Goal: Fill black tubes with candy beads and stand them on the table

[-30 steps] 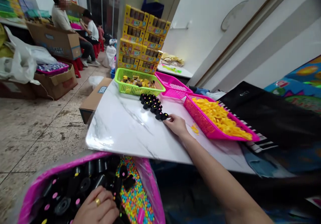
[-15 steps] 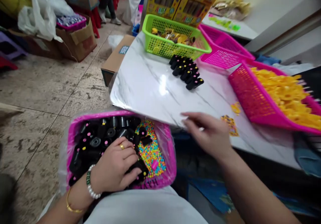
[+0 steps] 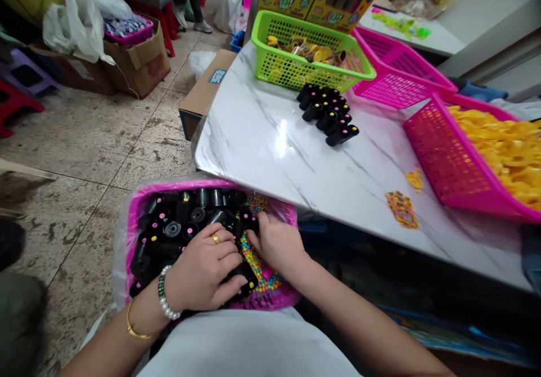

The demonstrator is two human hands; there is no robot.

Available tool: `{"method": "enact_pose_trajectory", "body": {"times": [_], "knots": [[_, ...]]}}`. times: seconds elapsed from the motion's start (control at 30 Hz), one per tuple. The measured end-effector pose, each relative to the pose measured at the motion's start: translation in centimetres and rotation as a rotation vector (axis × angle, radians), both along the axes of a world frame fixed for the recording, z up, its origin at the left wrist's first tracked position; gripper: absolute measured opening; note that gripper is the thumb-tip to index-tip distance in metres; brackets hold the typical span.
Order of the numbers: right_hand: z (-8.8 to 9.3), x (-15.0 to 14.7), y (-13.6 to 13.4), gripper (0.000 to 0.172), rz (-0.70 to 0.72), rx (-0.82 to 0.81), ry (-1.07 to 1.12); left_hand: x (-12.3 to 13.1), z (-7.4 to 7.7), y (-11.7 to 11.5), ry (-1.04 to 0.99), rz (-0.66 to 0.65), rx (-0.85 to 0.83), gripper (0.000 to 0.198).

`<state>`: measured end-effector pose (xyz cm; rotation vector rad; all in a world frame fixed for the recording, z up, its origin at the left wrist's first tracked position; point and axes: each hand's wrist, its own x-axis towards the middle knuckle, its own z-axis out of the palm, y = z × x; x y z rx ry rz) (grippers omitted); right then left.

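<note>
A pink basket (image 3: 198,184) lined with clear plastic sits at my lap, filled with black tubes (image 3: 173,229) that have pink or yellow dots. Small coloured beads (image 3: 253,256) lie along its right side. My left hand (image 3: 211,267), with a ring and bracelets, lies over the tubes with its fingers curled around one; a dotted end shows by the thumb. At the basket's right side, my right hand (image 3: 274,240) closes thumb and fingers at a small black tube (image 3: 250,219) above the beads. Its fingertips are partly hidden.
On the white marbled table (image 3: 262,163) stand several black tubes (image 3: 328,112), a green basket (image 3: 313,72) and a pink basket of yellow parts (image 3: 452,157). Orange patterned pieces (image 3: 401,209) lie near the edge. Cardboard boxes (image 3: 207,87) stand on the floor at the left.
My right hand has moved left and down from above the table edge into the basket at the black tubes. My left hand stays over the tubes. The view has shifted slightly.
</note>
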<state>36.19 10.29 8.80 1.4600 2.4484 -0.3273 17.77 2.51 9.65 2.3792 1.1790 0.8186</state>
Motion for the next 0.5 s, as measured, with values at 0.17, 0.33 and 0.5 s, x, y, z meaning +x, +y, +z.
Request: {"method": "enact_pose_trajectory", "body": {"times": [0.17, 0.33, 0.5], "knots": [[0.1, 1.3, 0.6, 0.019, 0.282, 0.088, 0.142, -0.1, -0.3, -0.2, -0.006, -0.002, -0.006, 0.018], [-1.1, 2.1, 1.0, 0.017, 0.623, 0.083, 0.123, -0.1, -0.3, -0.2, 0.0, -0.003, 0.002, 0.018], [-0.1, 3.7, 1.3, 0.021, 0.473, -0.245, 0.469, -0.1, 0.0, -0.2, 0.013, -0.006, 0.002, 0.018]]}}
